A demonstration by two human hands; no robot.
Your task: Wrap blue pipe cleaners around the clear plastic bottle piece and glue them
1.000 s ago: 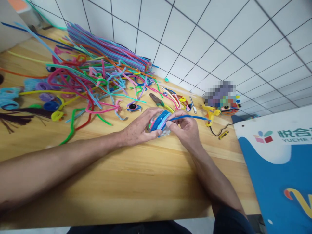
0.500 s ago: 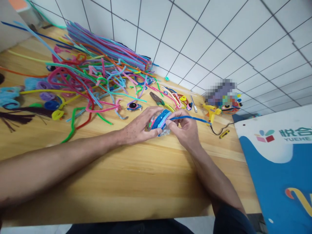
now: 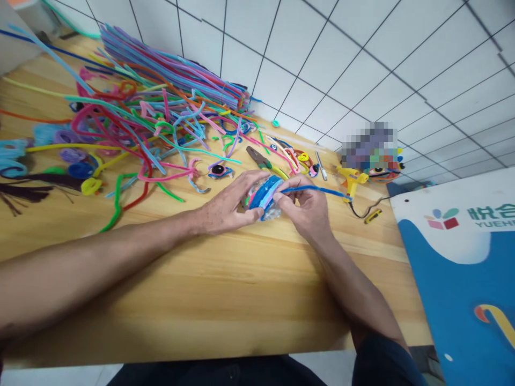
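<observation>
A small clear object (image 3: 263, 196) wrapped in blue and lilac pipe cleaner is held between both hands above the wooden table. My left hand (image 3: 229, 206) grips its left side, thumb along the lower edge and fingers behind. Thumb and index finger of my right hand (image 3: 306, 208) pinch at the wrap's right side. From that pinch a dark blue pipe cleaner (image 3: 322, 190) sticks out to the right. Just behind the hands lie pliers (image 3: 259, 158) with green and yellow handles. The fingers partly cover the wrapped object.
Loose pipe cleaners (image 3: 148, 134) and a bundle (image 3: 173, 67) cover the back left of the table (image 3: 201, 300). An eye-like piece (image 3: 218, 170) lies near my left hand. At right are a yellow glue gun (image 3: 352, 181), a cutter (image 3: 373, 216) and a printed board (image 3: 454, 252).
The view has shifted slightly. Both hands keep nearly the same hold on the wrapped object, and the blue pipe cleaner still points right.
</observation>
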